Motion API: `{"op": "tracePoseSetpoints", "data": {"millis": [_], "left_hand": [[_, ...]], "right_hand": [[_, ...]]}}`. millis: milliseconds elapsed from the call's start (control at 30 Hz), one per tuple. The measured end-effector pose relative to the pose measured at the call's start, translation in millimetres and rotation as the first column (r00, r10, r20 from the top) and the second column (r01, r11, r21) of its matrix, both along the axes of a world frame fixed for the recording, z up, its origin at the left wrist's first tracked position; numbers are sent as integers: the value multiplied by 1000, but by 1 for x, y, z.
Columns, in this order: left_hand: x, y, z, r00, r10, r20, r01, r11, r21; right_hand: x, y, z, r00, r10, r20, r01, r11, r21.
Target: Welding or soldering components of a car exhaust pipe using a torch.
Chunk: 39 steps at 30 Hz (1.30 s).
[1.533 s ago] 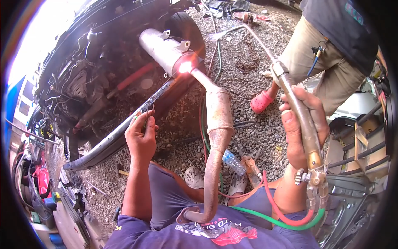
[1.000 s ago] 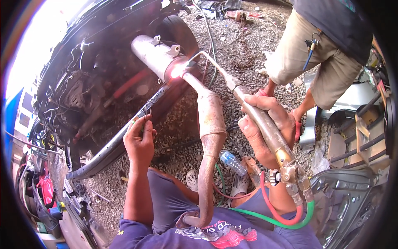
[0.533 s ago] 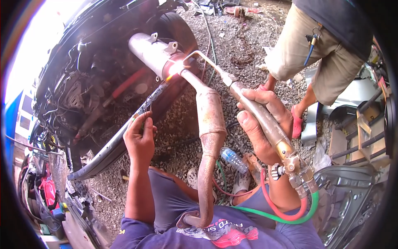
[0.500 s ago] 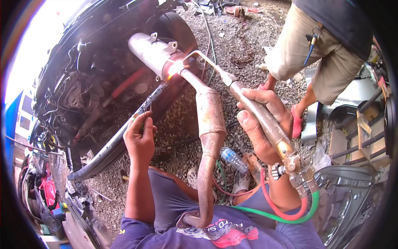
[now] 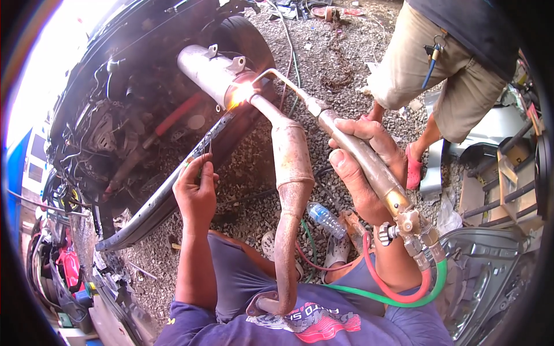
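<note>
My right hand [image 5: 356,181] is wrapped round a gas welding torch [image 5: 369,158]. Its bent nozzle tip points at the bright glow where a metal muffler [image 5: 202,72] meets a rusty exhaust pipe [image 5: 293,153]. Flame spreads over the muffler's near end, and the glare hides the joint itself. Between thumb and fingers, my left hand [image 5: 195,184] pinches a thin wire rod [image 5: 210,145]; its far end is lost near the flame. The exhaust pipe bulges in the middle and runs down to a flange [image 5: 257,304] against my shirt.
Red [image 5: 398,299] and green hoses [image 5: 369,293] trail from the torch. A dark car body [image 5: 144,69] stands at left, a long bumper bar [image 5: 133,216] before it. At right are another person's legs [image 5: 398,69] and car panels [image 5: 490,271]. A plastic bottle [image 5: 326,220] lies on gravel.
The orange flame at the joint spreads wider over the muffler's end. Both hands stay nearly in place, the torch's rear shifting very slightly to the right.
</note>
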<state>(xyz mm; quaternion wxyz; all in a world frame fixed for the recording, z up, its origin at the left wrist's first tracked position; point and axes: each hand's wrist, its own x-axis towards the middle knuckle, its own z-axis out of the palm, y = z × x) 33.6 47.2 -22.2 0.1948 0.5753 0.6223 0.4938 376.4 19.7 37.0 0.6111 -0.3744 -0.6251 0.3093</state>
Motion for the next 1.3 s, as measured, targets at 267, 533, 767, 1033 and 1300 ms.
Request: {"op": "tracePoseSetpoints", "data": {"millis": [267, 533, 767, 1033, 1300], "left_hand": [[5, -1, 9, 999, 30, -12, -30, 999, -12], [4, -3, 8, 999, 32, -21, -32, 999, -2], [-1, -1, 2, 1000, 15, -15, -15, 1000, -3], [0, -1, 4, 999, 15, -43, -15, 1000, 1], [0, -2, 3, 999, 36, -25, -36, 999, 6]], "right_hand": [[-1, 1, 1, 1000, -3, 11, 3, 1000, 6], [0, -1, 2, 1000, 9, 25, -9, 1000, -29], [-1, 2, -1, 1000, 16, 25, -17, 999, 49], [-1, 0, 2, 1000, 23, 12, -23, 1000, 2], [-1, -1, 2, 1000, 21, 14, -20, 999, -28]]}}
